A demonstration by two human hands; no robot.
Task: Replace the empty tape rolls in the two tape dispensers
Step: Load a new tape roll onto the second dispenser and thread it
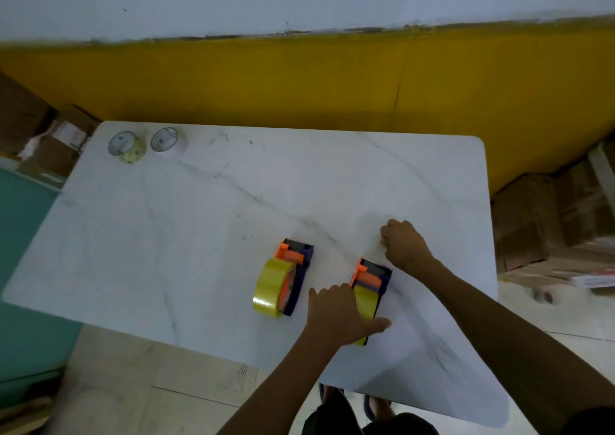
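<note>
Left hand [336, 315] grips yellow tape roll [366, 301] in purple-orange plastic dispenser [374, 276] near white marble desk [166, 235] front edge; right hand [404, 243] fingers curled just beyond cutter, grasp unclear; second loaded dispenser [294, 268] just left

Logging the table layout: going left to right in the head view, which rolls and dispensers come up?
Yellowish roll → whitish roll → free dispenser → held dispenser.

I've got 2 purple/orange dispensers side by side, apart, nr the table [199, 235] front edge, cutters twd far edge: left dispenser [301, 268] w/ full yellow roll [273, 286], right dispenser [374, 276] w/ second yellow roll [364, 300]. Yellowish spent roll [128, 148] and pale spent roll [168, 140] sit at far-left corner.
</note>
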